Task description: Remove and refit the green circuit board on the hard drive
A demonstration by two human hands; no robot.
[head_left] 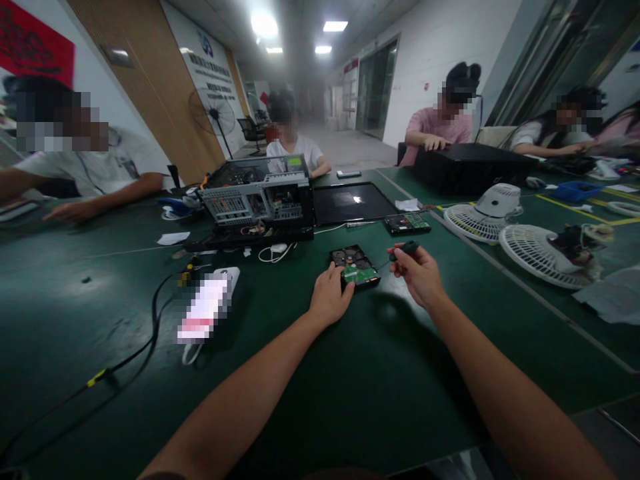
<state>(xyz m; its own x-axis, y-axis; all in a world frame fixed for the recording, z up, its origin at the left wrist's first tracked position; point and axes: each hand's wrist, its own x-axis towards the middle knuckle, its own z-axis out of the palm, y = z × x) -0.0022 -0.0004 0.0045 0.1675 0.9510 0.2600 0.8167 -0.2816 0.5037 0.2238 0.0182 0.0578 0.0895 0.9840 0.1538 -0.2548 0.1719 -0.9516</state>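
Nearest me, across the left part of the green table [350,387], a black cord [155,323] with yellow bands runs inward from the near edge, and a phone [207,307] with its screen lit lies just beside it. Farther in, around the middle of the surface, my left hand [331,297] has thumb and fingers closed about the near-left corner of a hard drive [354,260], which lies flat with its green circuit board toward me. My right hand [417,273] pinches the dark handle of a screwdriver [410,248], its shaft slanting down to the drive's right side; I cannot tell whether the tip touches. Just past that lies a second hard drive [407,223]. Toward the right edge sit two white fan grilles [530,250], beside each other. Farther off, left of the middle, stands an opened computer case [260,200], with a black panel [350,202] to its right. Near the far edge lies another phone [349,175], and a person in pink [415,127] rests a hand on a black box [470,167]
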